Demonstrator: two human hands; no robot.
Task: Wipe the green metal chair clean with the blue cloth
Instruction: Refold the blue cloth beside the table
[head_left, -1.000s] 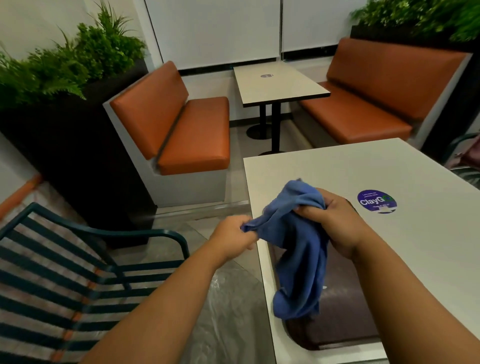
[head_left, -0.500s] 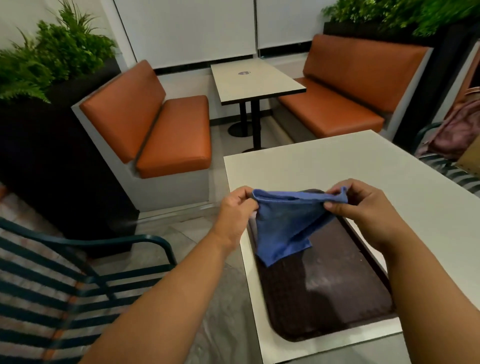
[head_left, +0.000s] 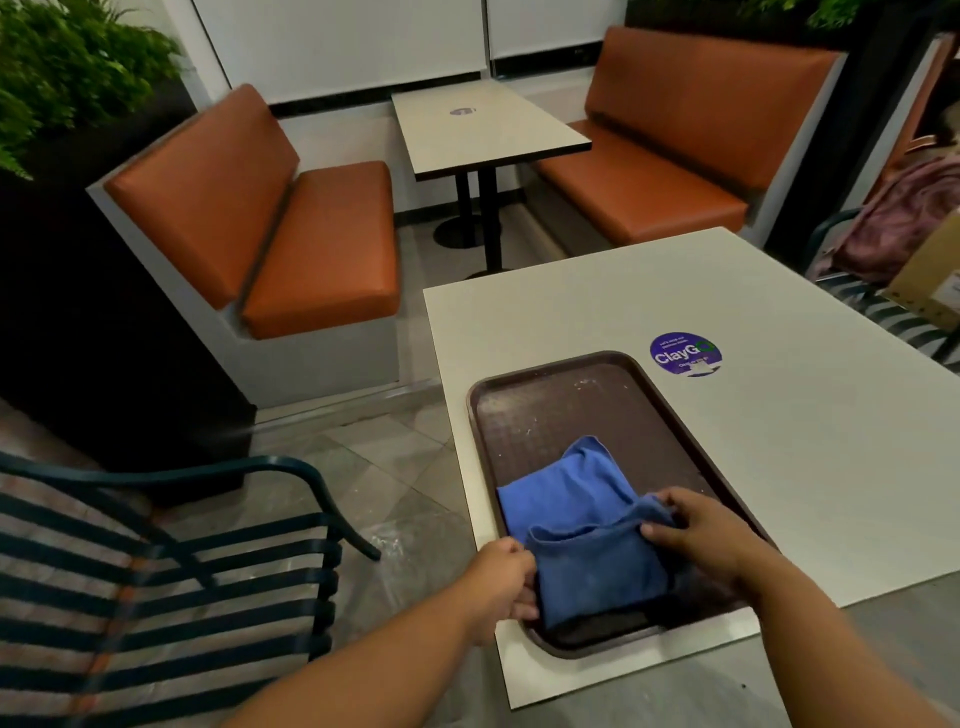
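Café-style seating area: two orange padded benches (head_left: 291, 223) are set facing each other across a small far table (head_left: 483, 130), ferns (head_left: 62, 67) sit in a dark planter on the left, and the floor (head_left: 395, 467) is grey tile. The near white tabletop (head_left: 779, 441) carries a round purple "ClayGo" sticker (head_left: 684, 353) and a brown tray (head_left: 550, 405), speckled with light marks on its far half. The blue cloth (head_left: 582, 530) is laid in the near half of the tray, folded over itself, with a flat lower layer pointing away and a thicker folded layer on top towards the person. Left hand (head_left: 504, 582) is at the near-left edge of the cloth, fingers curled onto the fold, so its grip is clamped on the cloth. Right hand (head_left: 701, 535) is at the cloth's right side, thumb and fingers pinching the upper fold, so that grip is also closed on the cloth. The green metal chair (head_left: 171, 587) stands on the floor left of the tabletop, well apart from the cloth and untouched by either hand; curved armrest and horizontal slats are visible, with patterned floor seen through the slats. At the far right edge, a second slatted chair (head_left: 878, 312) is loaded with a pinkish bag (head_left: 904, 213) and a cardboard box (head_left: 935, 270).
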